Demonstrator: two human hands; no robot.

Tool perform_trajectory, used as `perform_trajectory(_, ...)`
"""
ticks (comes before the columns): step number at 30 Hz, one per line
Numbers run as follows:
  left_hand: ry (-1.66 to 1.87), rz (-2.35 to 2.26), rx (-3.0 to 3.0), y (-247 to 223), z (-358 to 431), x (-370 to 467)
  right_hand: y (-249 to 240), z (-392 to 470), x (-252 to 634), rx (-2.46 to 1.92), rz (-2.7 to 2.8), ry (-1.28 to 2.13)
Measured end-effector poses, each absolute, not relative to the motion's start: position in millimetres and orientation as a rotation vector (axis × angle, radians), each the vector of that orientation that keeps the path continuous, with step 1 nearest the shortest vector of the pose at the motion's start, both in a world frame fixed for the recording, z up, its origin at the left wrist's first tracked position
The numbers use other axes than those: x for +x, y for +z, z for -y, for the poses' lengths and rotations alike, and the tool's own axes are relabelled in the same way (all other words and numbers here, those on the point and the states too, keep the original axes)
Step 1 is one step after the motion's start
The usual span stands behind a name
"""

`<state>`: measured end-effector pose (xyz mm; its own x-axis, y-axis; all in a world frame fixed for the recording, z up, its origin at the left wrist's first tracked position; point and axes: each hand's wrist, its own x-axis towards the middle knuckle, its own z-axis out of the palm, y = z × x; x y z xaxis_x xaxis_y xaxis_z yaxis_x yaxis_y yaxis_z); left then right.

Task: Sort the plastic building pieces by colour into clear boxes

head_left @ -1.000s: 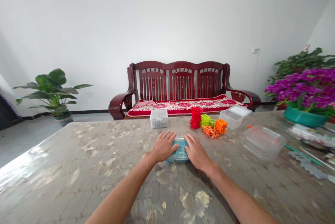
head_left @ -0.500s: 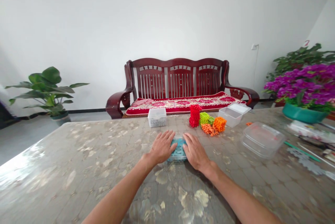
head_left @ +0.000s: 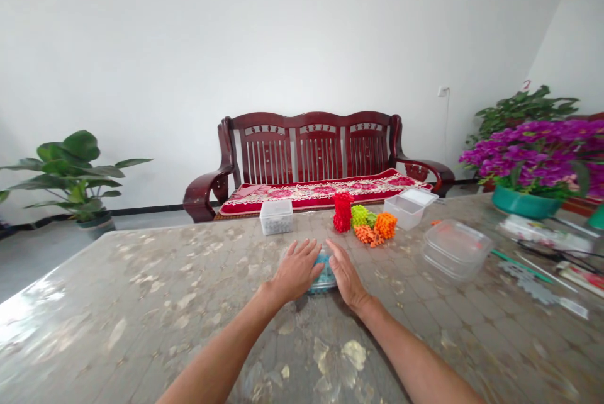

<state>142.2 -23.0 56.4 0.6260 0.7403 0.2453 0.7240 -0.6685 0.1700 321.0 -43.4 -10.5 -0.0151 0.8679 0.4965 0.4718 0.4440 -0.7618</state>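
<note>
A clear plastic box [head_left: 324, 282] with blue pieces inside sits on the table between my hands, partly covered by them. Stretched over its left side and top is my left hand [head_left: 298, 269], fingers extended and thumb across the near part. Along the right side of the box, my right hand [head_left: 346, 275] is turned on edge with straight fingers, its palm facing the box. Neither hand is wrapped around it. Beyond them stand a red cluster of small pieces [head_left: 342, 212], a lime-green cluster [head_left: 361, 215] and orange clusters [head_left: 385, 226].
A lidded clear box [head_left: 276, 218] with grey pieces stands at the back. To the right are an open clear box [head_left: 404, 211], a larger clear container [head_left: 457, 250], a grey toothed piece [head_left: 528, 281] and purple flowers in a teal pot [head_left: 526, 202]. A wooden bench [head_left: 316, 146] lies behind.
The view has tilted up and shifted slightly right, bringing a picture frame in at the top. My right hand has turned more onto its edge; my left hand covers more of the box.
</note>
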Motion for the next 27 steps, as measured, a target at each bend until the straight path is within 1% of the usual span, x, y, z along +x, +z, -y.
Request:
perform_trajectory(4,0.349,-1.337,2.853,53.4,30.9,152.6,-12.4,42.8,320.2,-1.164,1.618,0.507)
perform_trajectory(11,0.338,-1.404,2.938,49.4,34.5,152.9,-15.2,41.3,318.8,-1.130,1.604,0.491)
perform_trajectory(22,0.403,-1.404,2.890,52.1,35.8,152.9,-12.5,42.6,318.2,-1.118,1.526,0.553)
perform_trajectory(27,0.596,-1.614,2.756,51.1,40.6,149.2,-13.2,42.0,319.1,-1.142,1.417,0.597)
